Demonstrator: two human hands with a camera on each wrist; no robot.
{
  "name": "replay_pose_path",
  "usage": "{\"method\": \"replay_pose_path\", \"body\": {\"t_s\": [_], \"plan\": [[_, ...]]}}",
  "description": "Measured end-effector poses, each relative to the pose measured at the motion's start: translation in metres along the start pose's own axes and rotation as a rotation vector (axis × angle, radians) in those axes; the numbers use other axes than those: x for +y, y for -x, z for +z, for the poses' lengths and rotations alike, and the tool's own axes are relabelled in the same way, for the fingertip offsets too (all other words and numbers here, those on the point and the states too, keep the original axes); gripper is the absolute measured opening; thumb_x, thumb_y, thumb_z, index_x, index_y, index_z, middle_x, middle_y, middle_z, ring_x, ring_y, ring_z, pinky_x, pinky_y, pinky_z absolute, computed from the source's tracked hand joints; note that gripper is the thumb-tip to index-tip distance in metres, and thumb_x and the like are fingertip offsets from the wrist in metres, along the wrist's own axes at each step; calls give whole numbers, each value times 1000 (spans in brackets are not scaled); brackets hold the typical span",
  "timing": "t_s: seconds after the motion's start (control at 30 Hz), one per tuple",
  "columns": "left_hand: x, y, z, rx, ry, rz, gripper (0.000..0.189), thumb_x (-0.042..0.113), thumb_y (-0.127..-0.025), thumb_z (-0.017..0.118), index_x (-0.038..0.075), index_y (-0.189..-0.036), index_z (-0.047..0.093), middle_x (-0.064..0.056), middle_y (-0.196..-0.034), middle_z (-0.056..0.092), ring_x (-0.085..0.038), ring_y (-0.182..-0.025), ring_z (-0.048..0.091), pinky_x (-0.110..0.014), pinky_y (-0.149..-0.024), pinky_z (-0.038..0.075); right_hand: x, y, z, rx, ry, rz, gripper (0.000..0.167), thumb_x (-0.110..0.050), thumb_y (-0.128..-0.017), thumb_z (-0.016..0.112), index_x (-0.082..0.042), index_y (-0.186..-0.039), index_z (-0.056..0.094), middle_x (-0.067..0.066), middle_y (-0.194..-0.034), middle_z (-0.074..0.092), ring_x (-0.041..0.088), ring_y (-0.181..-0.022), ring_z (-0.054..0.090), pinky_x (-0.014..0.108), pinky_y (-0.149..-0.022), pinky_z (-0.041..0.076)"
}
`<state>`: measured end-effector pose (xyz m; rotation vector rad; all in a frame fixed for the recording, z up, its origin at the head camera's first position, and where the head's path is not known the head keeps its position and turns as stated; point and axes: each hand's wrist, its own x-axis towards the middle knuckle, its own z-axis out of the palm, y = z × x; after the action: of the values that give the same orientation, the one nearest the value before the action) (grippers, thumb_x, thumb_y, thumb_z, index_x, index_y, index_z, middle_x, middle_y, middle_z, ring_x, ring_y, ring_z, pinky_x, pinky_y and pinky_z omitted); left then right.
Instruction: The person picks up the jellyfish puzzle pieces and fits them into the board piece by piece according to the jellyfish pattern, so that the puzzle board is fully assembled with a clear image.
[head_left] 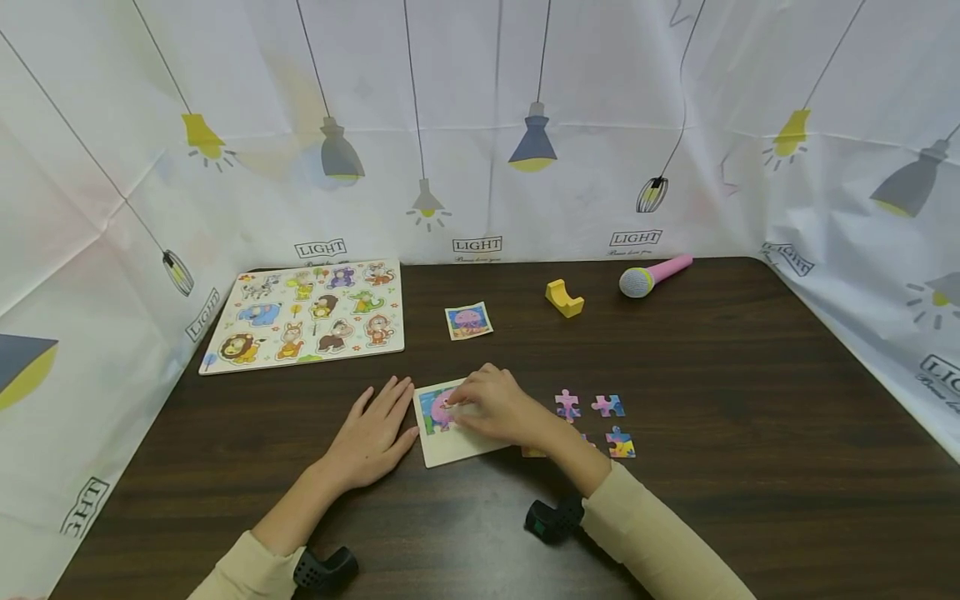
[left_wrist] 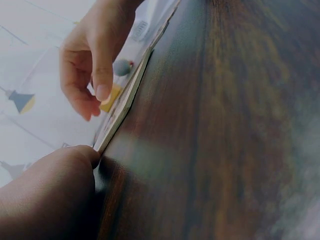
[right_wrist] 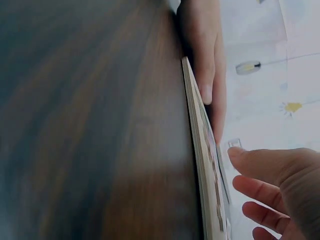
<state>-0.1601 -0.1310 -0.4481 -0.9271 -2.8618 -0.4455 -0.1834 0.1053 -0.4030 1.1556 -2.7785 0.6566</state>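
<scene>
A small wooden puzzle board (head_left: 457, 451) lies at the middle of the table, with part of a pink picture (head_left: 441, 410) fitted at its upper left. My left hand (head_left: 372, 437) rests flat on the table, its fingers spread and touching the board's left edge. Over the board hovers my right hand (head_left: 497, 406), hiding its right part. In the right wrist view the thumb and fingers (right_wrist: 265, 162) are loosely bent and apart, with nothing visible between them. Loose jigsaw pieces lie to the right, among them a pink one (head_left: 567, 405) and a blue-yellow one (head_left: 620, 442); others are partly behind the right forearm.
A small picture card (head_left: 468, 321) lies behind the board. Farther back are a yellow curved block (head_left: 564, 298) and a pink toy microphone (head_left: 654, 276). A large animal puzzle board (head_left: 307, 312) lies at the back left. A printed white cloth hangs behind the table.
</scene>
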Motion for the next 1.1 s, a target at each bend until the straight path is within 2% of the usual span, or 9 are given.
{"method": "replay_pose_path", "body": {"t_s": [0.3,0.53,0.77,1.1], "plan": [[-3,-1,3,12,26,2,61,39,-97,40,4,-145,25,-10,-149,25,-25,-137,17,-51,-107,11,16,16,-14,3,-44,83,22,-21,-82,69,-13,-103,69,0,-102,63,18,-95,47,40,-80,38],[-3,-1,3,27,53,41,66,49,-94,40,11,-146,26,-6,-149,25,-26,-137,17,-56,-105,10,31,31,-25,30,-41,141,28,-21,-81,71,-11,-107,67,2,-106,62,21,-99,46,44,-85,38],[-4,-1,4,2,41,45,70,61,-89,38,21,-146,27,-5,-150,23,-26,-138,13,-55,-105,8,45,45,-33,44,-32,193,33,-24,-81,72,-10,-110,66,5,-109,61,24,-101,46,48,-88,37],[-4,-1,3,-15,45,39,70,61,-89,39,22,-146,27,-4,-150,22,-25,-138,12,-55,-105,7,68,69,-44,40,-21,252,38,-25,-80,72,-8,-112,64,8,-112,59,29,-106,43,52,-88,33]]}}
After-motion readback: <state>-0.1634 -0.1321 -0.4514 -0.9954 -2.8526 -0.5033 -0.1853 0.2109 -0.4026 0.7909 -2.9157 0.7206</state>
